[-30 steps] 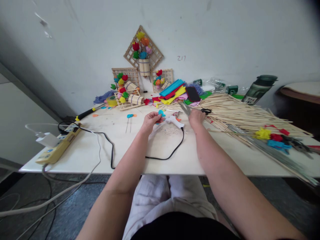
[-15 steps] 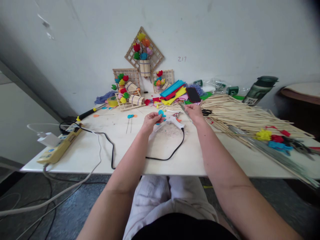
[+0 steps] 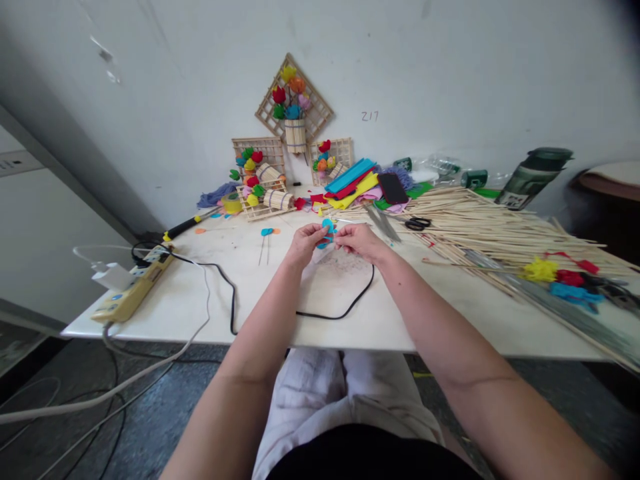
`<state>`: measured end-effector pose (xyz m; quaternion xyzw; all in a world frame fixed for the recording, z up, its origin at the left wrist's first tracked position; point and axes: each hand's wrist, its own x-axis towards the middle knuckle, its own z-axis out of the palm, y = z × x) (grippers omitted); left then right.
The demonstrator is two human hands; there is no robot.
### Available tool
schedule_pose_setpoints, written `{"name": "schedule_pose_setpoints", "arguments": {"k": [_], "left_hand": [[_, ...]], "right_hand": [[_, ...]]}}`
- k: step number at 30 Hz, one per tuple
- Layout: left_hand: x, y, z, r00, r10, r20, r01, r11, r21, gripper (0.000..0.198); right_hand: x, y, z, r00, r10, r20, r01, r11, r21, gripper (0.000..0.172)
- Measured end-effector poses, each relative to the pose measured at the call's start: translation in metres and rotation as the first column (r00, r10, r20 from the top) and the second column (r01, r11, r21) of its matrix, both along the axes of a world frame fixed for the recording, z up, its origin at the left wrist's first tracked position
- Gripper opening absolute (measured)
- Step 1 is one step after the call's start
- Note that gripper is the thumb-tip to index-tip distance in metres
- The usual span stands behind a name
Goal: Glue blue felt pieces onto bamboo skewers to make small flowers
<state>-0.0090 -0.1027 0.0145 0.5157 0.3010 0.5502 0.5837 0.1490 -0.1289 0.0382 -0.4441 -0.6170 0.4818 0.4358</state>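
My left hand (image 3: 304,244) pinches a small blue felt-like cutout (image 3: 327,225) between thumb and fingertips, above the middle of the table. Close beside it, my right hand (image 3: 361,241) has its fingertips pressed together at the cutout's right edge. Whatever lies between those right fingertips is too small to make out. My hands largely hide the white glue gun on the table; its black cord (image 3: 345,316) curves out toward me. Left of my hands lie blue and orange cutouts (image 3: 270,231) on two thin wire stems.
Grid panels (image 3: 295,100) with coloured flowers lean against the wall. Behind my hands are felt sheets (image 3: 350,183), a phone (image 3: 393,189) and scissors (image 3: 417,223). Many thin sticks (image 3: 500,227) spread rightward near a green bottle (image 3: 535,177). A power strip (image 3: 130,287) sits at left.
My right hand has moved left from beside the felt pile and scissors to the blue cutout in my left hand. It now covers the glue gun. The view has shifted slightly.
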Motion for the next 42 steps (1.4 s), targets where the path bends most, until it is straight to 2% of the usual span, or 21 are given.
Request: {"name": "schedule_pose_setpoints", "arguments": {"k": [5, 11, 16, 21, 29, 34, 42], "left_hand": [[-0.001, 0.004, -0.005, 0.999, 0.023, -0.029, -0.023, 0.999, 0.026, 0.034], [-0.003, 0.003, -0.002, 0.999, 0.041, -0.016, -0.040, 0.999, 0.036, 0.032], [0.000, -0.003, 0.000, 0.998, -0.040, -0.055, 0.041, 0.999, 0.026, 0.034], [0.002, -0.008, 0.000, 0.984, -0.148, -0.098, 0.150, 0.989, 0.015, 0.034], [0.003, -0.009, -0.002, 0.964, -0.223, -0.142, 0.226, 0.974, 0.004, 0.031], [0.002, -0.008, -0.005, 0.954, -0.250, -0.167, 0.254, 0.967, 0.004, 0.031], [0.003, -0.007, -0.005, 0.947, -0.264, -0.183, 0.269, 0.963, 0.005, 0.029]], "right_hand": [[-0.006, -0.004, 0.000, 0.999, -0.008, 0.046, 0.009, 1.000, -0.027, 0.008], [0.003, 0.000, 0.003, 0.999, 0.011, 0.031, -0.010, 0.999, -0.034, 0.012], [0.012, 0.010, -0.002, 0.988, -0.103, -0.112, 0.104, 0.995, 0.006, 0.017], [0.010, 0.013, -0.006, 0.975, -0.109, -0.193, 0.117, 0.993, 0.029, 0.025], [0.009, 0.010, -0.003, 0.970, -0.129, -0.207, 0.134, 0.991, 0.010, 0.027], [0.007, 0.009, -0.003, 0.972, -0.146, -0.184, 0.147, 0.989, -0.011, 0.022], [0.006, 0.009, -0.002, 0.978, -0.148, -0.147, 0.154, 0.987, 0.035, 0.021]]}}
